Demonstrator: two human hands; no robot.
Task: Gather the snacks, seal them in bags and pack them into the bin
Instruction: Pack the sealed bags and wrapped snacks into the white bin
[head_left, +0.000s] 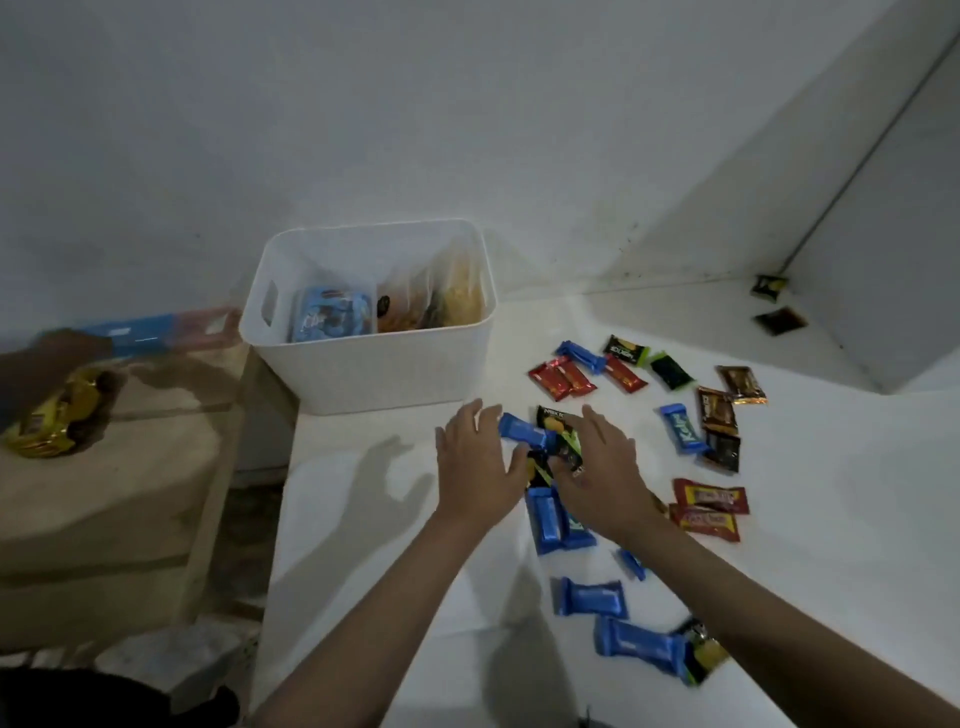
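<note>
Several small snack packets lie scattered on a white table (857, 519): blue ones (589, 597), red ones (561, 379), black-and-green ones (670, 370) and brown ones (717, 410). My left hand (478, 462) and my right hand (602, 473) hover spread over a cluster of a blue packet (522, 430) and a black-green packet (563, 436), fingers on either side of it. Whether they grip anything is unclear. A white bin (363, 364) stands behind at the table's left; it holds sealed bags of blue and orange snacks.
Another person's hand (47, 358) at far left holds a clear zip bag (171, 332) with a blue strip near a gold packet (57, 415) on a wooden stool. Two dark packets (774, 304) lie near the wall corner at right.
</note>
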